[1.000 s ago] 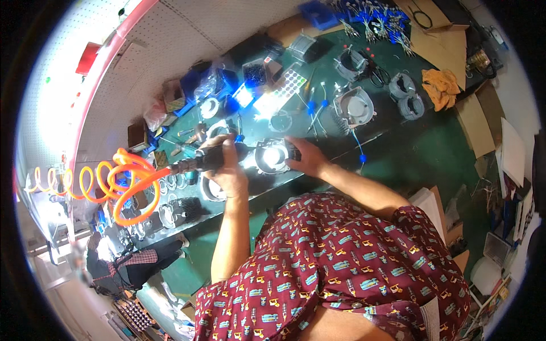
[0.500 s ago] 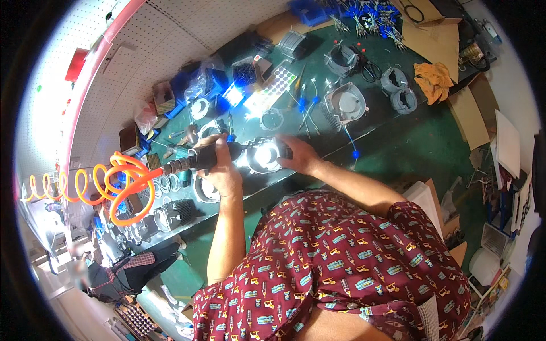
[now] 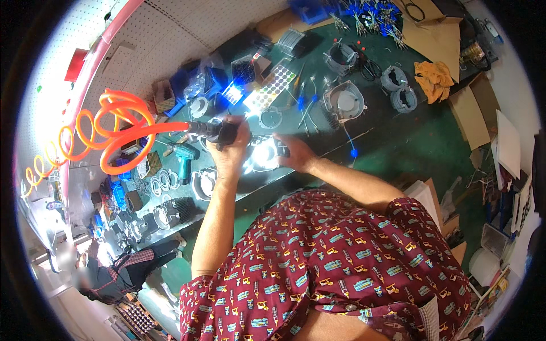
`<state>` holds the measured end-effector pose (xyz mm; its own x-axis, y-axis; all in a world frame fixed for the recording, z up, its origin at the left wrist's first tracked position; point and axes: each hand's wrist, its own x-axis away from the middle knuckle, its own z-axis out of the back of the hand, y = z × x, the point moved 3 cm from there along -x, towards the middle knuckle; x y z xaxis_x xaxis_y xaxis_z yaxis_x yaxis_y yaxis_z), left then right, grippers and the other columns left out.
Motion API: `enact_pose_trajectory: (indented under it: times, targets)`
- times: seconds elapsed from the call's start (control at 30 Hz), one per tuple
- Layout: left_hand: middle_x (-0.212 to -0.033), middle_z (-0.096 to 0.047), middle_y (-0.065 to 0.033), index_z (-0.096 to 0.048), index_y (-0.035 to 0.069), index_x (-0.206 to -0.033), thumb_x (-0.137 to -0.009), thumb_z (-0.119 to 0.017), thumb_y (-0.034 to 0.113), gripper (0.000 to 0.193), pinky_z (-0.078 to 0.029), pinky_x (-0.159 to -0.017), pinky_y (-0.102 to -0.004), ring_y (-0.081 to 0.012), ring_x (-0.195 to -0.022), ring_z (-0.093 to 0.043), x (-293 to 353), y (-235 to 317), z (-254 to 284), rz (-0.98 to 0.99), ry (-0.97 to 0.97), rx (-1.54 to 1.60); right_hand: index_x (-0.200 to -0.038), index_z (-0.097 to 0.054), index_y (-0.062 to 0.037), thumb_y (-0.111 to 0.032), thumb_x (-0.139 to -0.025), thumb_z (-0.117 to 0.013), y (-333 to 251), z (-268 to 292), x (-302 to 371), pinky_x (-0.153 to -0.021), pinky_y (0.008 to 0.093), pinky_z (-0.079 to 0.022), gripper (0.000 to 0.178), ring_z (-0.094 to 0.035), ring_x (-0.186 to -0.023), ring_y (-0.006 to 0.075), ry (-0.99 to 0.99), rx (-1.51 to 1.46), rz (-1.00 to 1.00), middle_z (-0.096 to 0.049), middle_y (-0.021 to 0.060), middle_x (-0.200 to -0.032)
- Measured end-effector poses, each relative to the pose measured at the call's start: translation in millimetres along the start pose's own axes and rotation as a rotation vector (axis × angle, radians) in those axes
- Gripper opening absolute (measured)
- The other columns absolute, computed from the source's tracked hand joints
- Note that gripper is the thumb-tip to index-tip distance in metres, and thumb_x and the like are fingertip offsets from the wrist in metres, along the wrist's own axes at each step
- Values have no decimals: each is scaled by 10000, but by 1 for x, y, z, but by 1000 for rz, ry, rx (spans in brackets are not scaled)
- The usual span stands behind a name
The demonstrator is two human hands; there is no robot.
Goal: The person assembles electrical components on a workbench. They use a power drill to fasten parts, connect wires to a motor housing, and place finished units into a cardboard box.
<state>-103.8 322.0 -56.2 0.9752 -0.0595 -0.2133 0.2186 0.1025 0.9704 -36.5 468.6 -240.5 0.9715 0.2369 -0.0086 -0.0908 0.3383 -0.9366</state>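
A person in a patterned maroon shirt is standing at a green tabletop (image 3: 398, 148) crowded with metal parts. The risk, as I judge it, is that the round metal housing (image 3: 263, 154) could be shifting or spinning under the tool, since only one hand is steadying it, and the coiled orange air hose (image 3: 122, 133) trailing off to the left could be tugging the tool off its mark or snagging the loose pieces nearby. The left hand (image 3: 230, 149) is clenching fully around the dark pneumatic tool (image 3: 213, 132), fingers wrapped tight, pointing it toward the housing. The right hand (image 3: 293, 152) is curling partly closed against the housing's right edge, bracing it; how firmly it is gripping is not clear under the bright glare. The housing is sitting at the near edge of the tabletop, right between the two hands. A teal cordless drill (image 3: 183, 158) is lying just left of the tool, and a larger grey round casing (image 3: 344, 101) is resting farther back.
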Motion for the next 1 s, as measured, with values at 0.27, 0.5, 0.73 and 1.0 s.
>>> enact_pose_trajectory:
  times: [0.27,0.5,0.73,1.0]
  targets:
    - [-904,-669,-18,-684,19,-980,-860,-697,-1,123,-514,-701,-278,-117,-776,-613,8,3,12,-72,27,118,-1468,-417,2,-279,-790,-705,-5,2,0,-1146,407,-360,789,-484,-1344,357,46,-5,32,-492,236,-1455]
    - [-1050,-664,-119,-561,21,-1064,-882,-652,-40,213,-514,-967,-384,-215,-1003,-647,68,19,64,-114,260,33,-1450,-444,-2,-312,-794,-704,-20,13,1,-1104,417,-403,770,-513,-1312,384,36,-37,-76,-527,263,-1410]
    - [-1017,-678,-125,-594,9,-1016,-864,-630,-49,166,-522,-946,-405,-235,-977,-665,103,5,73,-92,393,32,-1460,-441,-27,-323,-795,-751,-16,6,3,-1077,422,-437,791,-550,-1277,383,62,-16,-56,-550,258,-1392]
    - [-982,-688,-116,-610,11,-996,-857,-667,-24,154,-516,-916,-388,-222,-952,-660,105,-5,80,-74,371,-39,-1454,-454,-31,-339,-787,-759,-15,3,-1,-1087,411,-429,795,-538,-1298,366,37,-50,-98,-543,251,-1407]
